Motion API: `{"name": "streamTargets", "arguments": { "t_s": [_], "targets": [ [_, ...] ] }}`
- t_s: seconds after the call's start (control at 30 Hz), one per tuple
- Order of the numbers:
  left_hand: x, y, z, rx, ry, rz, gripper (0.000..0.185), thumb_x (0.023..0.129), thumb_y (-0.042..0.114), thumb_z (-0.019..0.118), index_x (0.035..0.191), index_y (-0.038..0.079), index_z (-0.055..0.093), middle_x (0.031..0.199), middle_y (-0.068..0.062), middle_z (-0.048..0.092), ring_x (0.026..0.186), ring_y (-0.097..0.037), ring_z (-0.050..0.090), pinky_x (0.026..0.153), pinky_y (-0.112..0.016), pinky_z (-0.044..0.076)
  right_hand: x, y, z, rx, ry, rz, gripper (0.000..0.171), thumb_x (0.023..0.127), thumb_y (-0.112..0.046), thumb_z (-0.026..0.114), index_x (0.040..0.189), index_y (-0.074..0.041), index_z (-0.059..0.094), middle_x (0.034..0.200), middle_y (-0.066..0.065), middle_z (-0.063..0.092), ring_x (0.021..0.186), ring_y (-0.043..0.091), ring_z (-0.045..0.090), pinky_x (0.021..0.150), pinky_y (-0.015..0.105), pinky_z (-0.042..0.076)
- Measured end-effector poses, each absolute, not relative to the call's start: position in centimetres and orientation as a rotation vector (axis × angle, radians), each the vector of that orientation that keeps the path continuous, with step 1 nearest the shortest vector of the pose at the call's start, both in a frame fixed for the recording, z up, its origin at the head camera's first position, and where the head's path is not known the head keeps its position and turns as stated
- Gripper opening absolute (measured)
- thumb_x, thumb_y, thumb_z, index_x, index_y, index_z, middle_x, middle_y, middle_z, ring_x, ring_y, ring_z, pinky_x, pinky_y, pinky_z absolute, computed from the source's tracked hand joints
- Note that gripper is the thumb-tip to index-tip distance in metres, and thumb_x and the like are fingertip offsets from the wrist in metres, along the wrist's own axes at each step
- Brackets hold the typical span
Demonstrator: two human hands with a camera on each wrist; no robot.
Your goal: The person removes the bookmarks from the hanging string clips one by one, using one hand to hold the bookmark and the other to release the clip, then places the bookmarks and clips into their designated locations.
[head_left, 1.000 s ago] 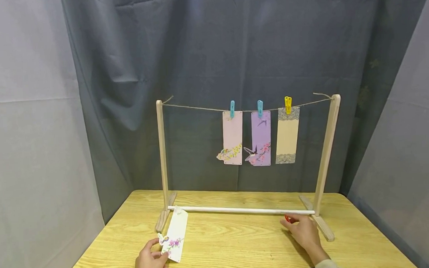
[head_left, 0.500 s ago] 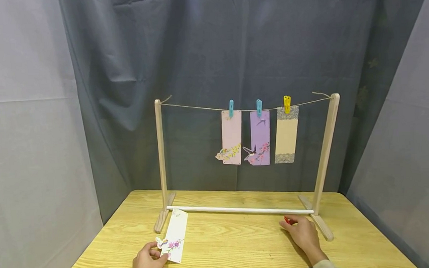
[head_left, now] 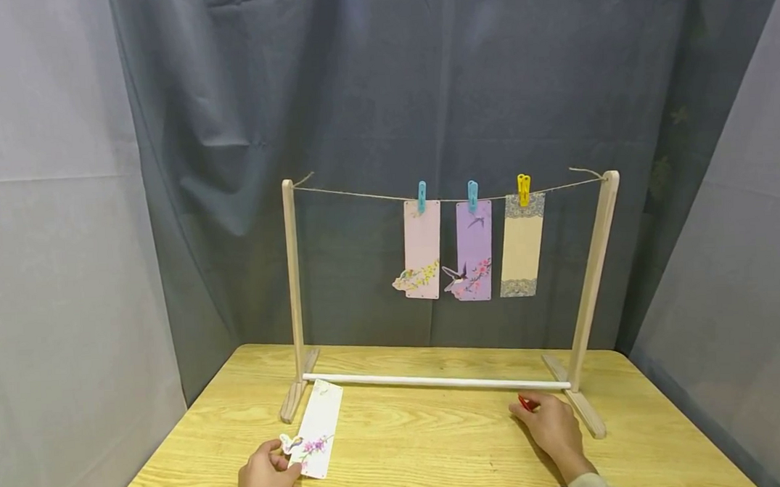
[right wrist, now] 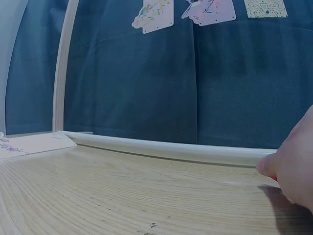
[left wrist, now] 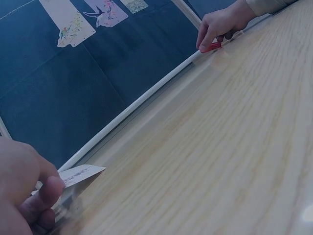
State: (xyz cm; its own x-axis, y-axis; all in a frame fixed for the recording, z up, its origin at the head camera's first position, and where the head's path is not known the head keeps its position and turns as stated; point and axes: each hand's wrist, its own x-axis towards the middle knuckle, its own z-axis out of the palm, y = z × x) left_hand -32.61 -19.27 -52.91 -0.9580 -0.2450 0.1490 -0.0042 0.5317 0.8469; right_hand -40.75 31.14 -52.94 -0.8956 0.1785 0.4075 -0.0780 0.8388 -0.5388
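Observation:
At the table's left front, my left hand (head_left: 266, 476) pinches the lower left corner of a white bookmark (head_left: 321, 428) printed with purple blossoms and a bird. Its top end lies near the frame's white bar. By the right foot of the frame, my right hand (head_left: 550, 427) holds a small red clothespin (head_left: 526, 403) between thumb and fingers; the left wrist view shows the red clothespin (left wrist: 211, 47) as well, mostly covered by fingers. On the string (head_left: 355, 195) hang a pink bookmark (head_left: 422, 242), a purple bookmark (head_left: 474, 243) and a beige lace-patterned bookmark (head_left: 521, 249).
Two blue clothespins (head_left: 422, 197) and a yellow clothespin (head_left: 523, 190) grip the hanging bookmarks. The wooden frame has a left post (head_left: 293, 277), a right post (head_left: 594, 278) and a low white bar (head_left: 435, 381). Dark cloth (head_left: 357, 92) hangs behind the table (head_left: 412, 446).
My left hand has shifted slightly left and down, drawing the white bookmark a little toward me. The right hand stays in nearly the same place with the red clothespin.

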Motion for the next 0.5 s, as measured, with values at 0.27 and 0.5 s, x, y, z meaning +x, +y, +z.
{"name": "streamTargets", "arguments": {
  "t_s": [0.27, 0.5],
  "targets": [
    [-32.63, -19.27, -52.89, 0.221, -2.534, -1.377, 0.071, 0.081, 0.006, 0.083, 0.135, -0.018, 0.044, 0.080, -0.004, 0.062, 0.054, -0.015, 0.064, 0.061, -0.038, 0.058, -40.96, 31.39, -53.39, -0.090, -2.566, 0.768, 0.040, 0.089, -0.037, 0.082, 0.119, -0.012, 0.078, 0.096, 0.004, 0.075, 0.078, 0.025, 0.067, 0.056, 0.043, 0.050],
    [-32.59, -19.29, -52.82, 0.217, -2.543, -1.358, 0.067, 0.080, 0.005, 0.084, 0.133, -0.012, 0.045, 0.079, -0.004, 0.062, 0.054, -0.017, 0.064, 0.062, -0.042, 0.056, -40.89, 31.42, -53.31, -0.098, -2.572, 0.771, 0.041, 0.088, -0.037, 0.082, 0.118, -0.009, 0.078, 0.100, 0.009, 0.076, 0.080, 0.030, 0.070, 0.056, 0.044, 0.051]
  ]
}}
